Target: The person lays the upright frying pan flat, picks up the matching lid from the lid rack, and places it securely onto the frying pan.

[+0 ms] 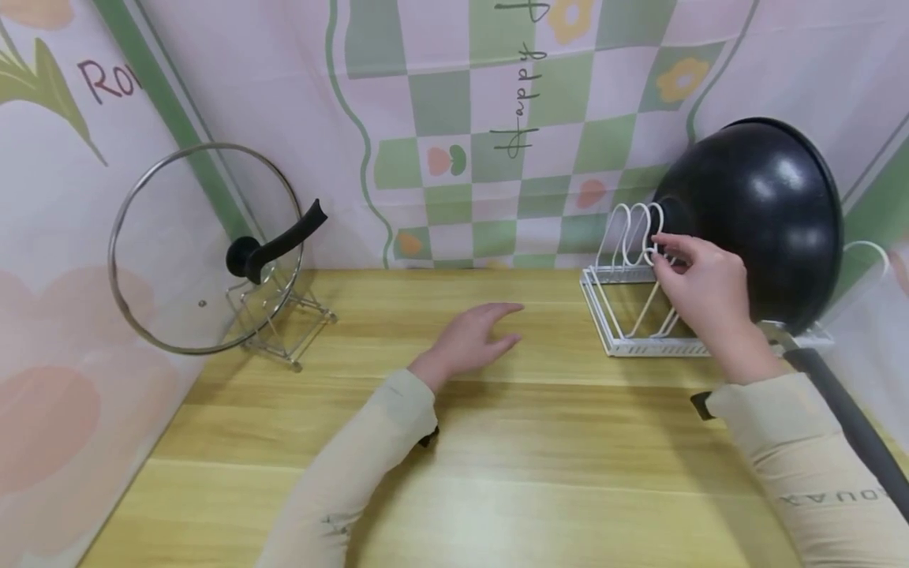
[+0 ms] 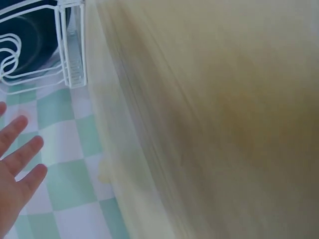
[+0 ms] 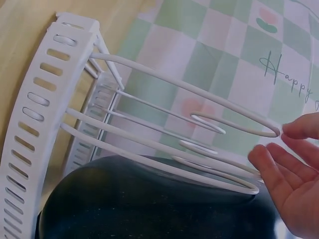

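My right hand [image 1: 706, 288] is at the looped ends of a white wire rack [image 1: 614, 345], thumb and fingers bent but apart. In the right wrist view the fingertips [image 3: 261, 157] are right by the wire loops [image 3: 269, 130]; whether they touch is hard to tell. A black wok [image 1: 767, 213] stands tilted on its side in the rack, its outside toward the loops. My left hand [image 1: 469, 341] hovers over the table with fingers spread, holding nothing; the left wrist view shows its fingers [image 2: 22, 154] apart.
At the left a glass lid [image 1: 170, 260] with a black handle [image 1: 291, 237] leans upright in a small metal wire stand [image 1: 284, 339]. A long dark handle [image 1: 845, 402] runs beside my right forearm. Behind the wooden table [image 1: 497, 473] hangs a checked cloth [image 1: 490, 205].
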`<state>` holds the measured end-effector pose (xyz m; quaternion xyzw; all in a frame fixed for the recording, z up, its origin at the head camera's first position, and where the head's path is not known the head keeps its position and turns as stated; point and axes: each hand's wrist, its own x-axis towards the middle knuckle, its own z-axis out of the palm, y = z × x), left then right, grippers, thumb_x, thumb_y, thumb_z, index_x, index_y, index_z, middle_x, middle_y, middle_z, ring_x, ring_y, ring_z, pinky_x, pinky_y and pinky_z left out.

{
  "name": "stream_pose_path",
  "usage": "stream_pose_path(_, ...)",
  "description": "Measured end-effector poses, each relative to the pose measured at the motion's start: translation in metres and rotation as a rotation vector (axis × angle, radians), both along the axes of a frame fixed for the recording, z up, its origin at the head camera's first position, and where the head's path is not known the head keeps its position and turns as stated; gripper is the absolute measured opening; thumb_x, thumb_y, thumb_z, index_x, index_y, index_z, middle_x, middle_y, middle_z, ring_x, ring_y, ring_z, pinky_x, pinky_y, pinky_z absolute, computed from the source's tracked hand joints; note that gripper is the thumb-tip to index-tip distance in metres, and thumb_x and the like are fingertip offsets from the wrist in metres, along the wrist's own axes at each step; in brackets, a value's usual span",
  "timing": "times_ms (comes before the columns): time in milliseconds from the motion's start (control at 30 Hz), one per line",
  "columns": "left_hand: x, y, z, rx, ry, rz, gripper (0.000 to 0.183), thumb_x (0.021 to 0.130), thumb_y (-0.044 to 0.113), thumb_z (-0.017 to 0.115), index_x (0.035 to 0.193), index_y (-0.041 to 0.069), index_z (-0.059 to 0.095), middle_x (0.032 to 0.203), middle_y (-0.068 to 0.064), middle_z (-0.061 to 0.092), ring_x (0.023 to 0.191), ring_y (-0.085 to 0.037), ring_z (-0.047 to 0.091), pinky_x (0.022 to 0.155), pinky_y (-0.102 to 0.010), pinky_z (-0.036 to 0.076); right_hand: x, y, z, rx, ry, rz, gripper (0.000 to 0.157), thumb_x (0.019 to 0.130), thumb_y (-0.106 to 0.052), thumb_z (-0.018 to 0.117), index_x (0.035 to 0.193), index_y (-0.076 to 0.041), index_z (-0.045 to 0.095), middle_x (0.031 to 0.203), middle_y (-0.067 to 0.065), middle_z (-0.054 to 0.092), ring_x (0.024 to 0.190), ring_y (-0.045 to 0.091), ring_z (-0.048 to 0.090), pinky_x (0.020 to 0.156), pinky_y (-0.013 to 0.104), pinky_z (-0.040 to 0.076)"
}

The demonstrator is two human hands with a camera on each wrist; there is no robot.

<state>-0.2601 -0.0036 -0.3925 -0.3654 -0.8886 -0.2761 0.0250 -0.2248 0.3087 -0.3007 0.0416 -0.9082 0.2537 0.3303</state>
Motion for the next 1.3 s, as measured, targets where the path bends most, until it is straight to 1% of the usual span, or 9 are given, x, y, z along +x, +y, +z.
stream_pose_path(167, -0.001, 0.004, -0.003, 0.119, -0.148, 0.040, 0.053, 0.105, 0.036, 0.059, 0.154, 0.018, 0.047, 0.155, 0.001, 0.048, 0.142, -0.019, 0.044, 0.118, -0.036, 0.035, 0.000, 0.002, 0.006, 0.050, -0.114, 0.005, 0.029, 0.098, -0.009, 0.061, 0.122, 0.005, 0.071, 0.104, 0.029, 0.071, 0.088, 0.041, 0.066, 0.069, 0.036, 0.043)
stream_pose_path(233, -0.002, 0.005, -0.004, 0.152, -0.168, 0.047, 0.052, 0.105, 0.035, 0.060, 0.153, 0.018, 0.048, 0.154, 0.002, 0.049, 0.140, -0.020, 0.047, 0.117, -0.038, 0.038, -0.001, 0.003, 0.009, 0.069, -0.163, 0.009, 0.029, 0.098, -0.010, 0.061, 0.121, 0.005, 0.071, 0.101, 0.030, 0.071, 0.081, 0.042, 0.064, 0.063, 0.041, 0.042)
stream_pose_path(300, -0.003, 0.007, -0.004, 0.175, -0.179, 0.048, 0.052, 0.105, 0.034, 0.061, 0.153, 0.018, 0.049, 0.153, 0.002, 0.051, 0.138, -0.021, 0.049, 0.115, -0.040, 0.040, -0.001, 0.002, 0.014, 0.078, -0.231, 0.011, 0.030, 0.099, -0.011, 0.060, 0.122, 0.005, 0.071, 0.102, 0.030, 0.071, 0.074, 0.040, 0.060, 0.057, 0.040, 0.041)
stream_pose_path(433, -0.004, 0.010, -0.005, 0.199, -0.196, 0.052, 0.053, 0.104, 0.034, 0.062, 0.153, 0.018, 0.049, 0.152, 0.002, 0.052, 0.137, -0.021, 0.050, 0.113, -0.040, 0.042, -0.002, 0.002, 0.023, 0.071, -0.387, 0.024, 0.038, 0.102, -0.014, 0.058, 0.135, 0.004, 0.063, 0.119, 0.032, 0.066, 0.084, 0.041, 0.056, 0.067, 0.048, 0.047)
stream_pose_path(533, -0.005, 0.014, -0.006, 0.231, -0.213, 0.052, 0.052, 0.103, 0.030, 0.064, 0.152, 0.017, 0.049, 0.150, 0.000, 0.054, 0.136, -0.021, 0.051, 0.113, -0.040, 0.043, -0.002, 0.002, 0.028, 0.060, -0.456, 0.029, 0.042, 0.103, -0.015, 0.056, 0.139, 0.006, 0.058, 0.128, 0.033, 0.061, 0.096, 0.043, 0.054, 0.076, 0.051, 0.047)
stream_pose_path(700, -0.006, 0.024, -0.009, 0.286, -0.246, 0.031, 0.050, 0.103, 0.024, 0.066, 0.149, 0.013, 0.053, 0.148, -0.001, 0.056, 0.134, -0.020, 0.052, 0.113, -0.039, 0.043, -0.002, 0.004, 0.028, 0.061, -0.454, 0.027, 0.037, 0.102, -0.014, 0.059, 0.131, 0.008, 0.064, 0.123, 0.032, 0.064, 0.092, 0.041, 0.055, 0.071, 0.044, 0.045)
stream_pose_path(867, -0.008, 0.037, -0.009, 0.360, -0.277, 0.029, 0.047, 0.102, 0.019, 0.067, 0.147, 0.012, 0.055, 0.146, -0.002, 0.058, 0.132, -0.020, 0.054, 0.110, -0.046, 0.046, -0.003, 0.002, 0.026, 0.071, -0.438, 0.015, 0.035, 0.101, -0.011, 0.060, 0.129, 0.008, 0.065, 0.120, 0.033, 0.065, 0.091, 0.043, 0.055, 0.075, 0.049, 0.046)
stream_pose_path(1133, -0.010, 0.057, -0.010, 0.411, -0.312, 0.024, 0.045, 0.101, 0.013, 0.067, 0.144, 0.009, 0.057, 0.138, -0.007, 0.064, 0.127, -0.023, 0.058, 0.108, -0.044, 0.048, -0.005, -0.001, 0.027, 0.083, -0.419, 0.013, 0.034, 0.099, -0.011, 0.060, 0.127, 0.007, 0.067, 0.121, 0.033, 0.064, 0.094, 0.046, 0.054, 0.082, 0.059, 0.047)
stream_pose_path(1300, -0.011, 0.068, -0.011, 0.418, -0.304, 0.031, 0.044, 0.102, 0.013, 0.065, 0.144, 0.008, 0.057, 0.136, -0.007, 0.065, 0.128, -0.023, 0.058, 0.108, -0.045, 0.048, -0.006, 0.001, 0.029, 0.056, -0.415, 0.020, 0.034, 0.098, -0.012, 0.062, 0.126, 0.008, 0.068, 0.117, 0.030, 0.067, 0.096, 0.044, 0.059, 0.082, 0.054, 0.048)
